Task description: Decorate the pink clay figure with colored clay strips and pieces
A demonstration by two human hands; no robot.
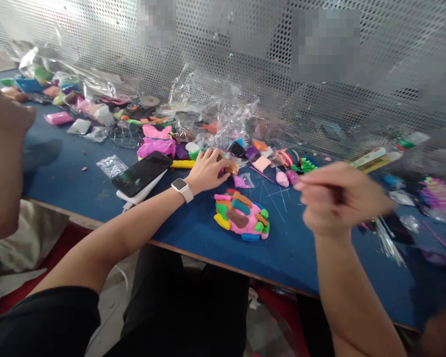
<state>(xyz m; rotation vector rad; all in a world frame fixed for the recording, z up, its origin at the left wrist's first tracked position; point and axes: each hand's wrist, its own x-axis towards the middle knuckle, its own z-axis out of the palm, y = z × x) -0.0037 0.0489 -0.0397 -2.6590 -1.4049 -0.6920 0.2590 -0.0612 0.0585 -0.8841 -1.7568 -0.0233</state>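
Note:
My left hand (207,171), with a white-banded watch (182,188) on its wrist, reaches down with bent, parted fingers among small clay pieces and packets. Its fingertips touch or hover over an orange-brown packet (231,167); I cannot tell which. My right hand (342,198) is raised at the right, blurred, with thumb and forefinger pinched together. Whatever lies in that pinch cannot be made out; a purple-pink lump (292,177) shows just beyond the fingertips. Between the hands lies a pink clay shape (247,220) covered with brown, blue, green, yellow and orange pieces.
A black phone (143,172) rests on a white object left of my wrist. Behind are a pink clay figure (156,141), crumpled clear plastic (215,106) and a perforated metal panel (245,44). Another person's hand (7,111) is at the left. The blue table (282,258) ends before my lap.

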